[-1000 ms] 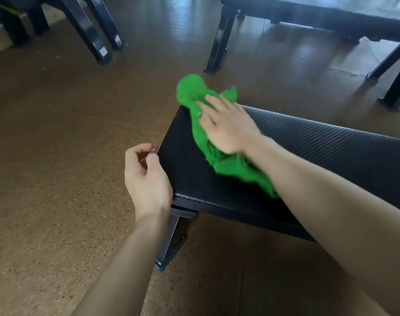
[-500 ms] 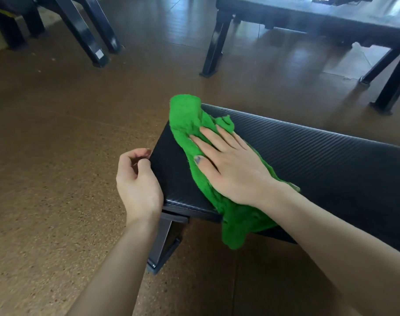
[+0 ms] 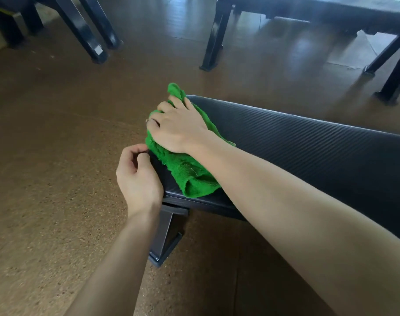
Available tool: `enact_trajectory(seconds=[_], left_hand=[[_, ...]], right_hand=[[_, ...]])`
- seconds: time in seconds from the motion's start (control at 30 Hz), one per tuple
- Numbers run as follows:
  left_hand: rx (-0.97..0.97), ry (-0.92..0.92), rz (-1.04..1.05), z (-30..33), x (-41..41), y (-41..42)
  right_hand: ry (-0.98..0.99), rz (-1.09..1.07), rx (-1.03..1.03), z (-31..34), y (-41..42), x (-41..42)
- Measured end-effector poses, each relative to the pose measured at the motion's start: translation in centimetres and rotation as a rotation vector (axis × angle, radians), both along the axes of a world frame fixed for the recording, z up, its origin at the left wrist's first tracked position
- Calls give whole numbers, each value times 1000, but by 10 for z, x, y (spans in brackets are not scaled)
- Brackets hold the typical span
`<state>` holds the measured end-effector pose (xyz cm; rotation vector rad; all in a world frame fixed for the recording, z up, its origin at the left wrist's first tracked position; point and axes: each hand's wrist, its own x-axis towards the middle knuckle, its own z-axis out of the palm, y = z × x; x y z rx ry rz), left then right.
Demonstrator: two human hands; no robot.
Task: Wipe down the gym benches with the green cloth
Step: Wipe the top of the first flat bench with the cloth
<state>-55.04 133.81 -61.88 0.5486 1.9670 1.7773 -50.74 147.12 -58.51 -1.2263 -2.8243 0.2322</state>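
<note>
A person's right hand [image 3: 179, 126] presses the green cloth [image 3: 185, 172] onto the near end of a black padded bench [image 3: 308, 151], fingers curled over the end edge and bunching the fabric beneath the palm. The cloth lies crumpled across the bench's end, one tip poking up past the fingertips and its other end reaching the pad's near edge. The left hand [image 3: 137, 179] rests against the bench's corner, fingers loosely curled, holding nothing. Other bench frames [image 3: 214, 35] stand on the brown floor [image 3: 46, 156] behind.
</note>
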Motion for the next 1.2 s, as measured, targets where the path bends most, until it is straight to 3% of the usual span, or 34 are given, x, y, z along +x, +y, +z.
enact_trajectory(seconds=[0.1,0.27,0.4,0.57,0.73,0.9,1.03,1.2], left_hand=[[-15,-2,-28,1,-1,-2],[-43,-48,-21,4,2,0],[-50,-46,-7,6,5,1],[-28,-23,-33,4,2,1],[44,-23,-56,9,5,-2],[-23,-166,-146,19,-2,-8],[85,-523,-99,26,-23,-18],[43,-455,-43,10,-55,-24]], right_hand=[[93,-39,14,-1,15,34],[62,-549,-116,6,57,152],[-12,-619,-43,3,49,134],[-31,-412,4,-1,30,44],[-45,-330,-4,0,28,27],[-3,-8,-23,1,-32,35],[112,223,87,-4,-104,61],[-77,424,244,-4,-111,63]])
